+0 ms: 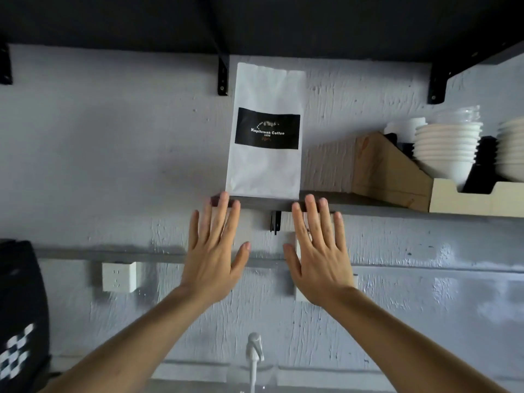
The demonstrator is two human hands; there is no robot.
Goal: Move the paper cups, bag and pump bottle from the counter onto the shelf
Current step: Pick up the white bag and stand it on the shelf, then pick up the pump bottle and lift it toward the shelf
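A white coffee bag [265,163] with a black label stands upright at the left end of the grey wall shelf [354,207]. My left hand [215,251] and my right hand [319,251] are raised just below the shelf's front edge, fingers spread, palms toward the wall, holding nothing. Their fingertips reach the shelf edge on either side of the bag's base. Down at the bottom centre, a clear pump bottle with a white pump head [254,353] stands on the counter between my forearms. No loose paper cups are visible on the counter.
On the shelf to the right stand a cardboard box [377,168] and a pale wooden holder [467,198] with stacks of white lids or cups [445,146]. A dark upper shelf [255,24] hangs overhead on black brackets. A black machine [19,307] sits at left, a wall socket [119,276] beside it.
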